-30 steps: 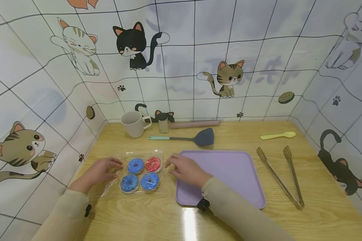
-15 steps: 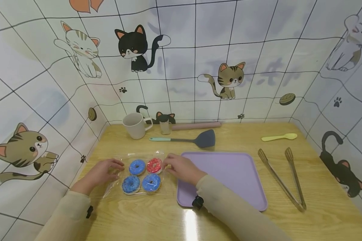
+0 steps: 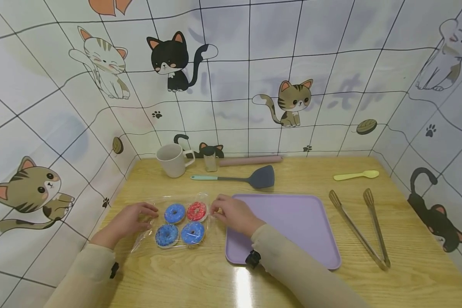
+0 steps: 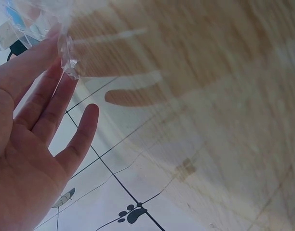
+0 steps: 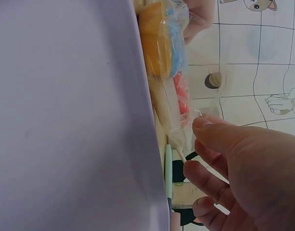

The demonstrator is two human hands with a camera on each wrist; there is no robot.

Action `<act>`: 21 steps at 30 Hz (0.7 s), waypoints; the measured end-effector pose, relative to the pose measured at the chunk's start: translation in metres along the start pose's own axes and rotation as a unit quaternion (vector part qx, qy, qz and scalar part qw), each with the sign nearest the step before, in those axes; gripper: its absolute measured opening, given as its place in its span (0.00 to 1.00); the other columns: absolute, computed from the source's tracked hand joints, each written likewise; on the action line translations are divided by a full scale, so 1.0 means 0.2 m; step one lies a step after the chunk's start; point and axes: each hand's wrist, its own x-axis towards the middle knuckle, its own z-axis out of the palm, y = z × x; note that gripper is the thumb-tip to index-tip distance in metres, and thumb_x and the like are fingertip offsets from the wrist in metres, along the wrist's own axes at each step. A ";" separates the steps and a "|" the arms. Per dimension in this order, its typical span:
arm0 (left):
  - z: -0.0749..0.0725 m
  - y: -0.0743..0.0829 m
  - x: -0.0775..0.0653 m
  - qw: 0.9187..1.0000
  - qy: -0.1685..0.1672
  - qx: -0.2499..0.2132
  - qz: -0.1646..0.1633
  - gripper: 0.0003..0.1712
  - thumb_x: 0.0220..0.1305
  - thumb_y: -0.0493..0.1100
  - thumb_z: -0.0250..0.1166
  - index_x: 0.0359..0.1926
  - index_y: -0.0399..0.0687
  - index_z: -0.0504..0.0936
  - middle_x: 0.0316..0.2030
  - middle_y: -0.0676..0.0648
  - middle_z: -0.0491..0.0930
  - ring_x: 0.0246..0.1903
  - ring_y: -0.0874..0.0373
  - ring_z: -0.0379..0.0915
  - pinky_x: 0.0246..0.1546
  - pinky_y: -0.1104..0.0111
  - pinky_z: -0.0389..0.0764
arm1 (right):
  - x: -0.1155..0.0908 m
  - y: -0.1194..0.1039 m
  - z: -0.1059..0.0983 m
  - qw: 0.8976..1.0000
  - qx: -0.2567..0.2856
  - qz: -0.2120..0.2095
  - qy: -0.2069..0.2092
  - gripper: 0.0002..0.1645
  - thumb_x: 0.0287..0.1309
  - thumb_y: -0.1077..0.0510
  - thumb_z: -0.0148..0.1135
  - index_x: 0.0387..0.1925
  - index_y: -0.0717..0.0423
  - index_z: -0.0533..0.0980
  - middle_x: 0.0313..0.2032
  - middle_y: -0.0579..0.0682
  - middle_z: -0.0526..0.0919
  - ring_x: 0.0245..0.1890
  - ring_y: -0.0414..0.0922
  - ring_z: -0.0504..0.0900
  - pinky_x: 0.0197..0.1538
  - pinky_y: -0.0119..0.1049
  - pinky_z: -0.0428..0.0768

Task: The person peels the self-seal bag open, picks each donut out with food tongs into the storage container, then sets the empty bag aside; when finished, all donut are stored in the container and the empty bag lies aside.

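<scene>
A clear plastic bag (image 3: pixel 161 218) with several toy donuts inside lies flat on the left of the table. Three donuts are blue, such as the speckled blue donut (image 3: pixel 167 235), and the red donut (image 3: pixel 196 211) is at the upper right. My left hand (image 3: pixel 128 220) pinches the bag's left edge; crumpled film shows between thumb and fingers in the left wrist view. At the bag's right edge my right hand (image 3: pixel 236 214) pinches the film between thumb and fingertips, its wrist over the purple tray (image 3: pixel 292 226).
Behind the bag stand a mug (image 3: pixel 171 160) and a small shaker (image 3: pixel 210 163), with a rolling pin (image 3: pixel 251 161) beside them. A spatula (image 3: pixel 261 177) lies in front. Tongs (image 3: pixel 359 231) and a yellow spoon (image 3: pixel 356 175) lie right of the tray. Cat-print walls (image 3: pixel 231 85) enclose the table.
My right hand has moved left onto the bag's right edge, then drawn back slightly to the right. The left hand has stayed at the left edge.
</scene>
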 end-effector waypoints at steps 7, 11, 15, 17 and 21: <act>0.00 -0.01 0.00 1.000 -0.001 -0.006 -0.006 0.18 0.59 0.33 0.76 0.51 0.43 0.89 0.58 0.41 0.83 0.60 0.35 0.76 0.59 0.42 0.77 | -0.03 0.02 -0.01 1.000 0.002 0.003 0.008 0.03 0.70 0.50 0.66 0.41 0.41 0.83 0.41 0.40 0.81 0.37 0.36 0.81 0.42 0.33 0.81; 0.00 0.00 0.00 1.000 -0.005 -0.009 -0.009 0.18 0.59 0.34 0.76 0.52 0.44 0.89 0.58 0.42 0.83 0.61 0.35 0.76 0.58 0.42 0.78 | -0.04 0.04 -0.01 1.000 0.005 0.005 0.008 0.03 0.70 0.49 0.66 0.41 0.40 0.83 0.40 0.38 0.80 0.36 0.34 0.79 0.40 0.31 0.80; -0.01 0.01 0.00 1.000 -0.006 -0.008 -0.007 0.18 0.59 0.34 0.76 0.52 0.45 0.89 0.58 0.43 0.83 0.61 0.35 0.76 0.58 0.42 0.78 | -0.05 0.05 -0.02 1.000 0.017 0.017 0.006 0.04 0.70 0.48 0.66 0.40 0.40 0.83 0.40 0.37 0.80 0.36 0.34 0.79 0.40 0.31 0.79; -0.01 0.01 0.00 1.000 -0.005 -0.006 -0.006 0.18 0.59 0.34 0.76 0.51 0.45 0.89 0.58 0.43 0.83 0.60 0.35 0.76 0.58 0.42 0.78 | -0.05 0.04 -0.02 1.000 0.020 0.021 0.004 0.03 0.70 0.48 0.66 0.40 0.39 0.84 0.40 0.37 0.80 0.37 0.34 0.79 0.41 0.31 0.79; -0.01 0.01 0.00 1.000 -0.005 0.000 -0.002 0.18 0.59 0.33 0.76 0.51 0.44 0.89 0.58 0.42 0.83 0.60 0.35 0.76 0.58 0.42 0.78 | -0.07 0.04 -0.03 0.999 0.023 0.022 0.002 0.03 0.69 0.49 0.67 0.39 0.40 0.84 0.40 0.37 0.80 0.37 0.35 0.79 0.40 0.31 0.79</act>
